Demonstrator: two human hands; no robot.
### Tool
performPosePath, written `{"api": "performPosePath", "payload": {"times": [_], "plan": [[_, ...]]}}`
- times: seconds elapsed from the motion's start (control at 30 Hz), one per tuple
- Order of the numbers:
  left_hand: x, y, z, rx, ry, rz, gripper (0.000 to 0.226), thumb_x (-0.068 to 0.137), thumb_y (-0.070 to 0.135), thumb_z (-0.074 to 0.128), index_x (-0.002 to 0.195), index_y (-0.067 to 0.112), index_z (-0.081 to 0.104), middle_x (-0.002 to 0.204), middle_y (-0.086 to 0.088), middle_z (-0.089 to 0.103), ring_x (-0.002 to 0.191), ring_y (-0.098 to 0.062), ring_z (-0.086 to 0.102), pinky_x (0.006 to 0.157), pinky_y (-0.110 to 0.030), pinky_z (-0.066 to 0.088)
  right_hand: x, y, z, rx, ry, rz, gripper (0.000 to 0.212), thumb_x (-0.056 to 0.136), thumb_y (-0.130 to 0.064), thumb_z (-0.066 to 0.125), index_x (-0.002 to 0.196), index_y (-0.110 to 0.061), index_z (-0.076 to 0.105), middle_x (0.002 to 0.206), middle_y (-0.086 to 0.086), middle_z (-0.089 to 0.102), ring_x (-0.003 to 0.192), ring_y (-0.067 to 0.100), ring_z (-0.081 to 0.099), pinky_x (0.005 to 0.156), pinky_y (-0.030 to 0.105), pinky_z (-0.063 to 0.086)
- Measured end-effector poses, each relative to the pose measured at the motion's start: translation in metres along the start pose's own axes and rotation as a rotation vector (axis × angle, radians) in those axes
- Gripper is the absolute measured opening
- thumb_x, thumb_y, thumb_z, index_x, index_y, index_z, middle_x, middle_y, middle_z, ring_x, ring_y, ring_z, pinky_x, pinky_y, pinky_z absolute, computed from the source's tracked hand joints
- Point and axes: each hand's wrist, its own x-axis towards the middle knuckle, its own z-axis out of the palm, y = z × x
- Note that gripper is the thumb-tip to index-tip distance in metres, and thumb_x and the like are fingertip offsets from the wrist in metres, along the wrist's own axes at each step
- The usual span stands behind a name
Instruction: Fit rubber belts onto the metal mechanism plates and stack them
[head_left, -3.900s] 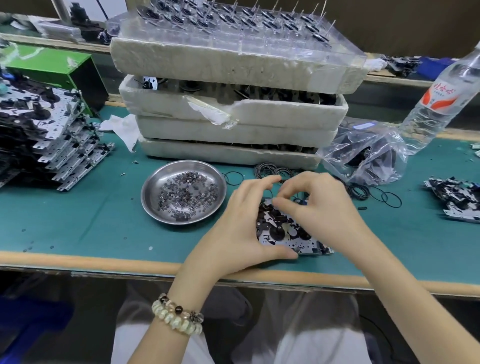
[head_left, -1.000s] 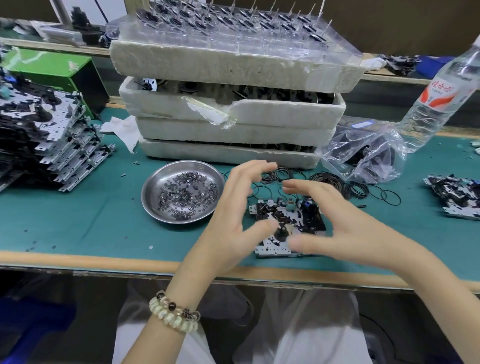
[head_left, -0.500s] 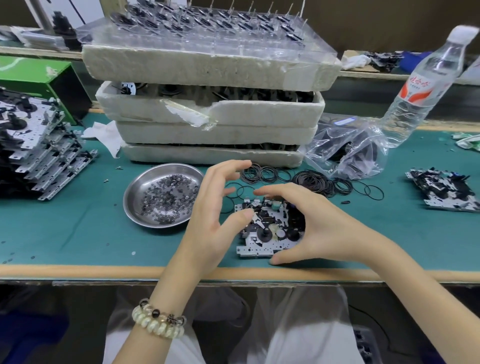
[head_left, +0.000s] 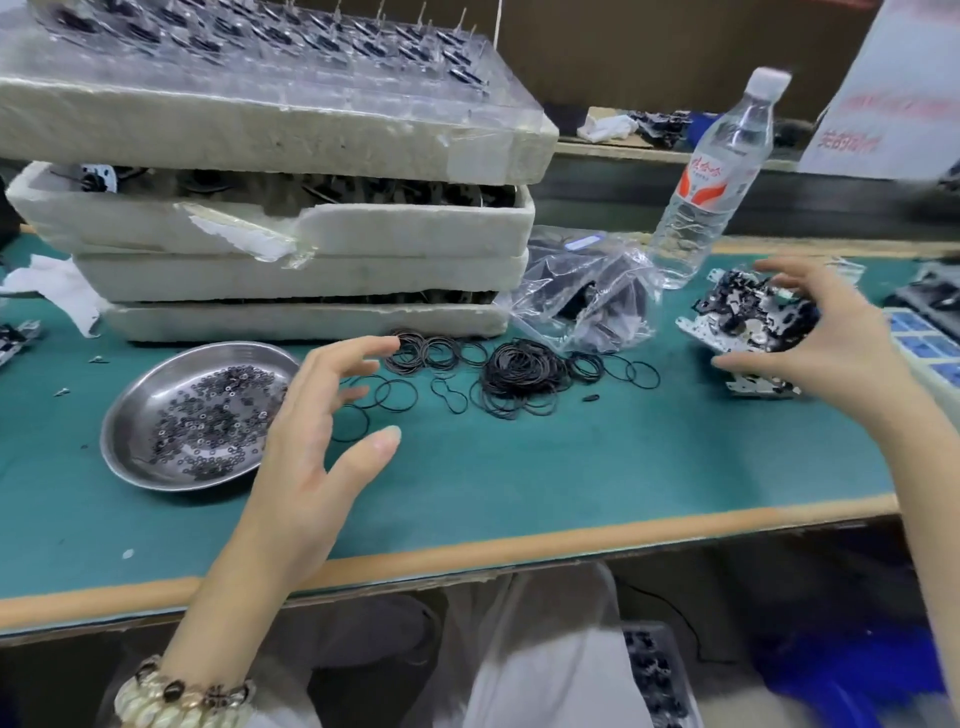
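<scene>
right hand grips mechanism plate by its edges just above lower plate at far right of bench, left hand spread, empty beside loose belts; best set it down level and square so the stack won't slide.

Glossy metal dish at 9 o'clock on a matt green bench. Rough foam trays at 11 o'clock; matt rubber belts.

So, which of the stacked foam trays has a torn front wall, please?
The second tray from the top: its front wall is ripped left of centre; the others show no such tear.
</scene>
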Motion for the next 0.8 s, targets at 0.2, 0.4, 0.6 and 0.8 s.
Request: {"api": "performPosePath", "payload": {"times": [0.2,0.4,0.6,0.8], "plan": [[0.0,-0.001,0.001,0.029,-0.011,-0.012,0.048,0.085,0.038,0.05,0.133,0.038,0.05,0.136,0.006,0.055,0.131,-0.025,0.049,0.106,-0.043,0.042,0.018,0.035,-0.012,-0.26,-0.284,-0.051,0.096,0.069,-0.027,0.087,0.149,-0.029,0.035,0.149,0.01,0.043,0.14,0.028,0.03,0.117,0.04,0.013],[0.0,-0.001,0.002,0.082,-0.01,-0.012,0.045,0.087,0.04,0.051,0.133,0.04,0.05,0.135,0.009,0.056,0.13,-0.025,0.05,0.105,-0.034,0.042,0.007,-0.005,-0.003,-0.276,-0.261,-0.161,0.073,0.073,-0.032,0.083,0.139,-0.023,0.052,0.14,0.014,0.051,0.134,0.032,0.038,0.116,0.045,0.022],[0.0,0.003,0.001,0.129,-0.01,-0.009,0.043,0.089,0.043,0.051,0.131,0.036,0.051,0.133,0.014,0.057,0.128,-0.022,0.052,0.105,-0.035,0.044,-0.022,-0.055,0.051,-0.448,-0.206,-0.358,0.03,0.085,-0.034,0.073,0.11,-0.019,0.072,0.111,0.004,0.066,0.111,0.032,0.051,0.097,0.047,0.038],[-0.001,0.007,0.001,0.174,-0.005,-0.019,0.042,0.089,0.045,0.051,0.13,0.032,0.053,0.131,0.014,0.058,0.129,-0.02,0.052,0.106,-0.041,0.044,-0.029,-0.061,0.086,-0.632,-0.021,-0.402,0.012,0.089,-0.009,0.063,0.089,-0.005,0.074,0.089,0.011,0.069,0.095,0.038,0.057,0.08,0.046,0.041]]}}
